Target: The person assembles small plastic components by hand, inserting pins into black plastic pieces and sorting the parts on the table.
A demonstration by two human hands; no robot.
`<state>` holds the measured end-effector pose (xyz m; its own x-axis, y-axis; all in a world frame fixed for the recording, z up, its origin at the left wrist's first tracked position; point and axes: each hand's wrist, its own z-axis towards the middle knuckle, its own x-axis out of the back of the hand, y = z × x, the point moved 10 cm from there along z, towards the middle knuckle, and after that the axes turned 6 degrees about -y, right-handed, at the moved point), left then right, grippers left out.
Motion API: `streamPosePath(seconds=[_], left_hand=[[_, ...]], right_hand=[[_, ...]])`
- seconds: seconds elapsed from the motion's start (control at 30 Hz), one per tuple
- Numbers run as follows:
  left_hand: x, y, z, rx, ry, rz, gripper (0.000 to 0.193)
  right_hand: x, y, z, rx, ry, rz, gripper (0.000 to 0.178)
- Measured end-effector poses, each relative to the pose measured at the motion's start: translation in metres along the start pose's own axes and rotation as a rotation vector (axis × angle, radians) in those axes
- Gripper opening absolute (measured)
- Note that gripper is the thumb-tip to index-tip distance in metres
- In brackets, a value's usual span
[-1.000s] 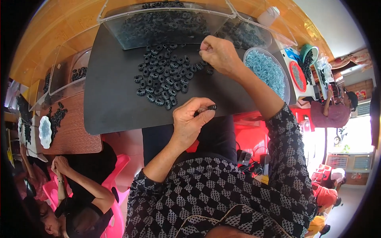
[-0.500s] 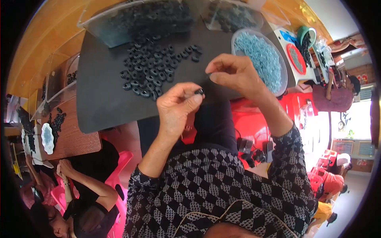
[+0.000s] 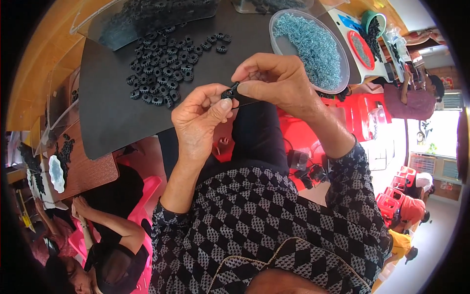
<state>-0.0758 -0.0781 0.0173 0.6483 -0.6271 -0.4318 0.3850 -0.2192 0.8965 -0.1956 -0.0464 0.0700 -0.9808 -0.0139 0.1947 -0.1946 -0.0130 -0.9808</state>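
Note:
My left hand pinches a small black plastic piece between thumb and forefinger, over the near edge of the dark table. My right hand is closed right beside it, thumb and forefinger tips meeting at the piece. Something small and dark shows at those tips, too hidden to name. Beyond my left hand lies a loose heap of similar black pieces, rounded, with holes and notched edges. Right of the heap, a clear round tub holds many tiny shiny blue-silver pieces that look like springs.
Clear bins of black parts stand at the far edge, one large bin at left. At right, a white table carries a red dish and a green container. A seated person works at left by a brown table.
My hands, apart before, have come together at the black piece, the right moving left and inward. The view has shifted, so the heap and tub sit farther left and higher.

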Motion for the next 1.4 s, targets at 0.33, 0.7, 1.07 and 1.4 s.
streamPosePath(seconds=[0.33,0.7,1.07,1.4], left_hand=[[0.0,-0.003,-0.004,-0.009,0.02,-0.007,0.021],[0.0,-0.005,-0.011,0.013,0.036,0.024,0.02],[-0.002,-0.006,-0.017,-0.064,0.016,0.087,0.019],[-0.002,-0.007,-0.018,-0.038,-0.004,0.064,0.02]], right_hand=[[-0.005,0.002,-0.004,-0.016,-0.02,0.001,0.01],[-0.01,0.006,-0.008,-0.054,-0.031,-0.05,0.011],[-0.016,0.019,-0.015,-0.194,-0.154,-0.172,0.014],[-0.022,0.012,-0.012,-0.209,-0.283,-0.329,0.018]])
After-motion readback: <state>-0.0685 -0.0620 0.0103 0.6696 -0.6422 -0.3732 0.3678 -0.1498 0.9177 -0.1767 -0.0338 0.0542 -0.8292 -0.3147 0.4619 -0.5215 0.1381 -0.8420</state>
